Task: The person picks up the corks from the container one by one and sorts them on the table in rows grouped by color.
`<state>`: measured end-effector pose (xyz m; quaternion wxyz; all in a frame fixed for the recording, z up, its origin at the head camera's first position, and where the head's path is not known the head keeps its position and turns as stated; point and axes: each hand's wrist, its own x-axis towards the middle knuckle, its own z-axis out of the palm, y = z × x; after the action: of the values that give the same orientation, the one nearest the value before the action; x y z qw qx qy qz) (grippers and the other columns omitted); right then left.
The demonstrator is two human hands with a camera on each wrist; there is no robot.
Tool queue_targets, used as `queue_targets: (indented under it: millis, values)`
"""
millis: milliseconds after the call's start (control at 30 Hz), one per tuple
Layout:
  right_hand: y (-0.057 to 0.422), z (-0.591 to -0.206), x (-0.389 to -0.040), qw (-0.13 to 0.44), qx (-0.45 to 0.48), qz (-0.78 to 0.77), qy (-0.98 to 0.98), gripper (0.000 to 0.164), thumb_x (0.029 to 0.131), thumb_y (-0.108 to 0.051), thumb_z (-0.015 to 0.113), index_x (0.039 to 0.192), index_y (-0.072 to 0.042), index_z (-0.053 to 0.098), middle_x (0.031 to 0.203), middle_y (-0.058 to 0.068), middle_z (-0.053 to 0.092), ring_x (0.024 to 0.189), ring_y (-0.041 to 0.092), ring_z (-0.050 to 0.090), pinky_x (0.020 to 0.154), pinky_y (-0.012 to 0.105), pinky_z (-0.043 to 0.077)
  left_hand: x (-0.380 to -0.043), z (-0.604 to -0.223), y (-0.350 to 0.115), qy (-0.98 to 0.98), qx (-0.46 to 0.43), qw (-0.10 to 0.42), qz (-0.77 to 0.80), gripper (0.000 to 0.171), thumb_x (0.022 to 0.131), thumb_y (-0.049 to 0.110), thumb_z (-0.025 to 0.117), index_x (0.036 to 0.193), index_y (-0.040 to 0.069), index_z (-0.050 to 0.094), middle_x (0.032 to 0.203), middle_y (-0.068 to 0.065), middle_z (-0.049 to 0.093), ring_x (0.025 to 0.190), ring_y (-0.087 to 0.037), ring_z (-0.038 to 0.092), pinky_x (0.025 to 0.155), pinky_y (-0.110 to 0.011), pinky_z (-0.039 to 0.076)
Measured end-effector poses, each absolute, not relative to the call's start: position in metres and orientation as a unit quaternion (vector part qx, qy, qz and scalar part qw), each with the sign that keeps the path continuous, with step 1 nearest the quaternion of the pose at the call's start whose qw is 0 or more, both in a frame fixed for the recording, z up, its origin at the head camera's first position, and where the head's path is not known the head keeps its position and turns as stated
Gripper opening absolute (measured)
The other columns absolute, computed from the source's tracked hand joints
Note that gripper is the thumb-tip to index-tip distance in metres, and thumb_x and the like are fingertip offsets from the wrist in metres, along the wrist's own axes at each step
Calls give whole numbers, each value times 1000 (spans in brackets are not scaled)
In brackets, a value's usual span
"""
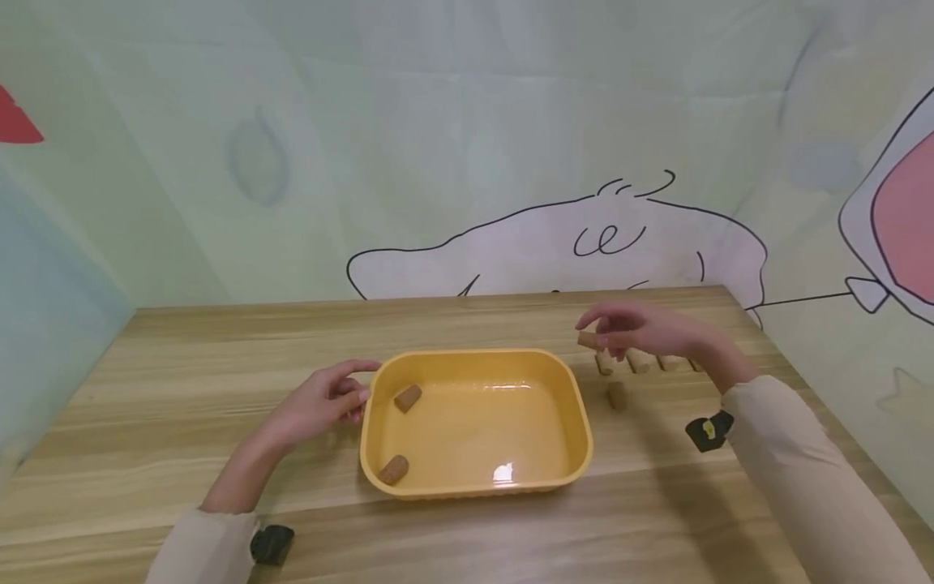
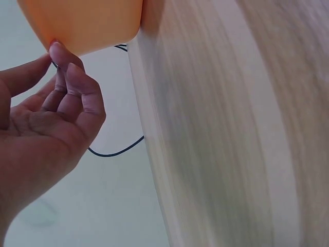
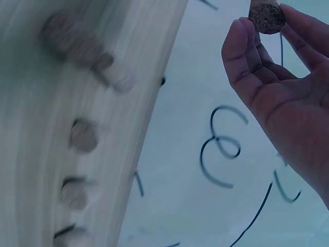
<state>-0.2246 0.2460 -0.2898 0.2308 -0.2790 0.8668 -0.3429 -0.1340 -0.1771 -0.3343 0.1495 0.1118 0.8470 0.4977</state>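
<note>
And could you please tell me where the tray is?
In the head view, the tray is on the table, below centre, with the left hand at its left rim.

Orange-yellow tray (image 1: 481, 430), speckled brown corks (image 1: 408, 397), streaked tan tabletop (image 1: 241, 357), beige sleeves (image 1: 803, 454)

There is room along the near strip of bench (image 1: 511, 539) and into the yellow tray (image 1: 477, 491) from above, but the tray bars low sideways movement. The left hand (image 1: 321, 403) blocks its left side; rightward, a loose cork (image 1: 618, 396) and a row of corks (image 1: 639, 362) obstruct.
</note>
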Motion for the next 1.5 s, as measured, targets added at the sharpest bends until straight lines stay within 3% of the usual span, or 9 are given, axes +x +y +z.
queue_targets:
  millis: [233,567,900,1500]
  values:
    - [292,-302,-217,212,-247,-338,883,33,94,-22,52,124,-7,51,85,17,57,75,30,56,60,34,47,-135,-335,-178,846,118,149,499,41,94,4,48,132,-7,37,79,-7,55,71,-19,51,64,-30,47]
    - [329,-332,-203,214,-213,-404,864,28,90,-7,54,114,5,47,89,20,57,73,26,57,65,38,50,-135,-337,-180,841,121,147,506,40,94,3,48,131,-7,38,78,-7,55,71,-20,51,63,-30,47]
    - [330,-360,-196,218,-189,-405,867,27,87,-11,61,104,6,50,77,13,58,65,19,57,58,34,49,-136,-338,-181,842,122,147,505,40,94,4,49,131,-7,38,78,-8,55,71,-20,51,64,-30,47]
    - [324,-369,-197,202,-161,-387,885,32,88,-19,62,108,4,52,73,8,57,60,18,54,53,30,47,-135,-336,-180,843,116,153,503,40,94,5,48,132,-6,38,78,-7,55,71,-19,51,64,-30,47]
